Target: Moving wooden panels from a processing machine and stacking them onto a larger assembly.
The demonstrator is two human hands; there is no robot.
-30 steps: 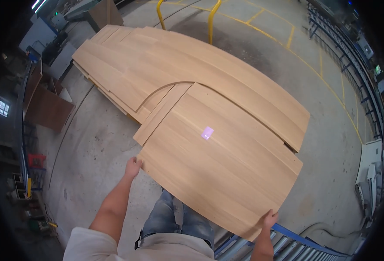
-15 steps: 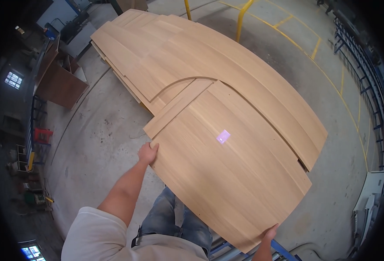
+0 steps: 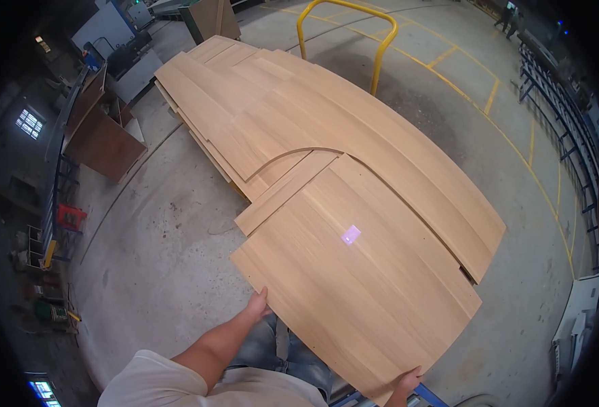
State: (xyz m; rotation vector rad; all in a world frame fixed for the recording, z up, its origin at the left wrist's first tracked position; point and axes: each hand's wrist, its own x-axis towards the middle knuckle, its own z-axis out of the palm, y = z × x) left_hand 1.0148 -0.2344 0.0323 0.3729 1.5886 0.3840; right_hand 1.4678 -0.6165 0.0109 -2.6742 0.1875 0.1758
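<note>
At the near end of a pile of wooden boards (image 3: 381, 136), holding a wide board (image 3: 360, 292) with both hands now. With the left hand (image 3: 259, 303), clasping the near edge towards its left end, thumb uppermost; with the right hand (image 3: 407, 382), gripping the right edge close to the near corner, just by a blue rail (image 3: 429, 395). Grasping wood with the fingers on each side, though mostly hidden underneath, so impossible to tell how deep. Lying just beside a narrow strip (image 3: 286, 193); propped or carried, hard to tell. Looks stiff and flat, probably fairly heavy and awkward at such breadth, likely to tip if taken from one side only. Smooth on top, perhaps slippery under a flat palm; probably easily chipped at the corners. Best to grip well-spread edges, thumbs above, clear of the pale purple label (image 3: 351, 235).
</note>
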